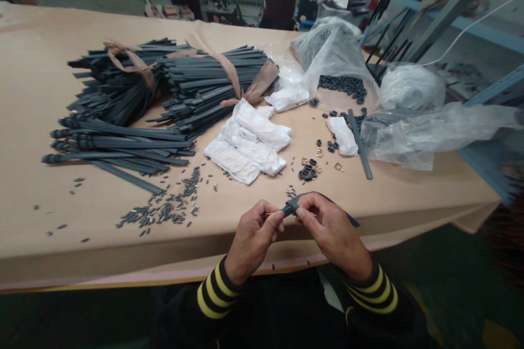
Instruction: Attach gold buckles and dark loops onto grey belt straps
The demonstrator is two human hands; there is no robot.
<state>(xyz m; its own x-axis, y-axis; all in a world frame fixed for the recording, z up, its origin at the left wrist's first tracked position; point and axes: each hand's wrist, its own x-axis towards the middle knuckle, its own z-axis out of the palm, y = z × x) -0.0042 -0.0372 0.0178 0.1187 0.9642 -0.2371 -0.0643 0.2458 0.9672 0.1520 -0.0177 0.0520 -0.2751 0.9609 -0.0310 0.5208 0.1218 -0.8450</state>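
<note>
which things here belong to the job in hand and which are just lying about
Likely in the job:
dark strap, in left hand and right hand
strap bundles
dark loops
gold buckles
small dark pieces

Seemingly just lying about:
crumpled clear plastic
white packets, contents hidden

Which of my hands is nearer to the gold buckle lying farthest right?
Your right. The right hand is on the near side of the gold buckle; the left hand is farther off, left of it and also on the near side.

Blk sleeves (184, 313), yel-striped cuffs (219, 289)
</note>
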